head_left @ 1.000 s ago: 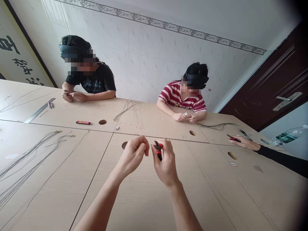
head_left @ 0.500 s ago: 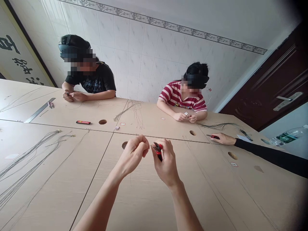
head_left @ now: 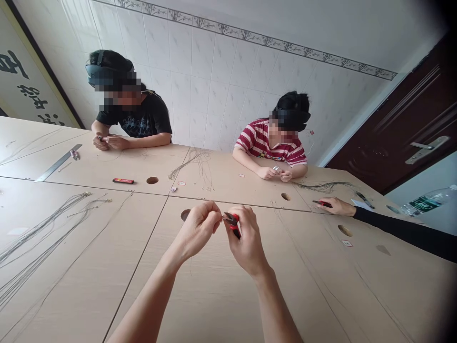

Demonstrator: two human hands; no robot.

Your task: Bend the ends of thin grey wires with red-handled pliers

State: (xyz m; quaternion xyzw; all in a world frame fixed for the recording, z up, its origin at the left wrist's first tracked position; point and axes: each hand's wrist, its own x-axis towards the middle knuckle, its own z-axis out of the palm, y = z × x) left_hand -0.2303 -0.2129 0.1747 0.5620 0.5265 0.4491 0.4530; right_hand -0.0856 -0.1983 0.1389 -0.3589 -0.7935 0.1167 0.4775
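My right hand (head_left: pixel 246 240) is closed around small pliers (head_left: pixel 233 224) with red and black handles. Their jaws point left and reach the fingertips of my left hand (head_left: pixel 200 228). That hand is closed in a pinch, and whatever sits between its fingertips is too small to make out clearly. Below it a faint thin cord (head_left: pixel 191 267) hangs or lies against the table. Both hands are held above the tabletop (head_left: pixel 210 305), close together.
Bundles of thin dark cords (head_left: pixel 46 224) lie on the left. Across the table, two people work with their hands; a sleeved arm (head_left: pixel 400 226) at right holds other pliers (head_left: pixel 322 204). A steel ruler (head_left: pixel 59 163), a red-and-black case (head_left: pixel 123 181) and a bottle (head_left: pixel 428 202) are around.
The pliers have turned and moved left, so their jaws now meet my left fingertips. My left hand has stayed in place. The co-worker's hand at right has shifted slightly right with its pliers.
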